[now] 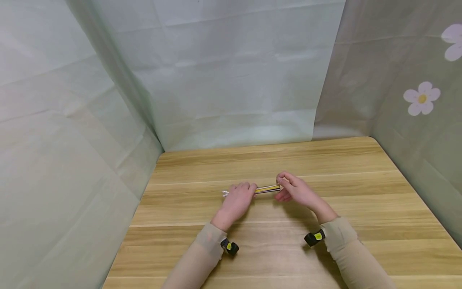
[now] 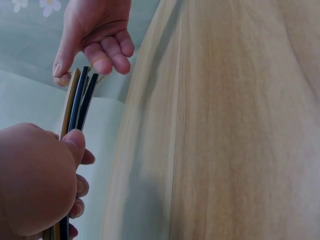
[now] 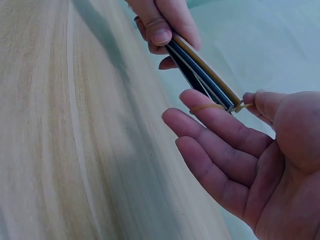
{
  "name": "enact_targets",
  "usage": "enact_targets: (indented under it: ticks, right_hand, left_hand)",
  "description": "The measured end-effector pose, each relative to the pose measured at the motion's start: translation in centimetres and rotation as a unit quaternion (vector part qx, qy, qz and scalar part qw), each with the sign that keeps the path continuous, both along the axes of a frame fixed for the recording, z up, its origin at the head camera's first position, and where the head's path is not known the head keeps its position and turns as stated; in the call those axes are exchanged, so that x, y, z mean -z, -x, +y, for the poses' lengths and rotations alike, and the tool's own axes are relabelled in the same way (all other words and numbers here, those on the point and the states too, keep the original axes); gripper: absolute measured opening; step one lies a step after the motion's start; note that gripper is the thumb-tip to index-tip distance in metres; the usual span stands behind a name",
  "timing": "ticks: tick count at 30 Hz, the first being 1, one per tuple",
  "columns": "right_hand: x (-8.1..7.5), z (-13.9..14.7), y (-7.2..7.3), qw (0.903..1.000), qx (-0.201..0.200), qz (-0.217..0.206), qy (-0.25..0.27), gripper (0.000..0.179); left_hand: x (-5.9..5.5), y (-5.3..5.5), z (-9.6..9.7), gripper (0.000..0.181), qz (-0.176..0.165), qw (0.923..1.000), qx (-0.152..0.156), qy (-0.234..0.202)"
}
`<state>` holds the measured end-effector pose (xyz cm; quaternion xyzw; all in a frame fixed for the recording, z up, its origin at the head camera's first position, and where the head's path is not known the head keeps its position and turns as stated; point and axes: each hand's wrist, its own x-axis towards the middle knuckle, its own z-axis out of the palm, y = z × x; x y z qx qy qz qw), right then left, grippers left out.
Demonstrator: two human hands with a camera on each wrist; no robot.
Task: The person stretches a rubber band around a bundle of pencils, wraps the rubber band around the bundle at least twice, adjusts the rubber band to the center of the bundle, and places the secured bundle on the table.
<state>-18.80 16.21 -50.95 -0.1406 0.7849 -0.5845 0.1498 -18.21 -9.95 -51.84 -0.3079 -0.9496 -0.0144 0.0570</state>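
My left hand [image 1: 237,199] grips a bundle of slim handles [image 1: 266,188] around its middle. The handles are black, yellow and white, with pale shiny tips [image 1: 225,193] poking out at the far side of the hand. At the bundle's other end is my right hand [image 1: 296,192], where thumb and forefinger pinch a thin yellow rubber band [image 3: 207,106]. The band loops over another finger and is stretched right at the handle ends. In the right wrist view the remaining fingers [image 3: 215,155] are spread out from the bundle. Inside the left fist, the bundle's middle is hidden.
Both hands are over a wooden table [image 1: 202,257]. Pale green cloth [image 1: 234,80] hangs behind it and along its sides, with white flowers [image 1: 421,98] on the right. A black device with a yellow patch [image 1: 315,237] is strapped to each wrist.
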Motion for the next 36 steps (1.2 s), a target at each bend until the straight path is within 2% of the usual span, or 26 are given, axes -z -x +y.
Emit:
enact_targets:
  ticks: [11, 27, 36]
  right_hand:
    - [-0.13, -0.04, 0.04, 0.9999, 0.006, -0.014, -0.009, 0.043]
    - [0.06, 0.05, -0.03, 0.9998, 0.014, -0.010, -0.012, 0.045]
    - [-0.01, -0.24, -0.33, 0.9999, 0.011, -0.004, -0.006, 0.040]
  left_hand:
    - [-0.31, -0.19, 0.01, 0.024, -0.016, 0.9998, 0.008, -0.010]
    - [0.01, -0.33, -0.22, 0.024, -0.018, 0.9996, 0.016, -0.018]
    - [0.32, -0.46, -0.33, 0.023, -0.007, 0.9998, 0.012, -0.016]
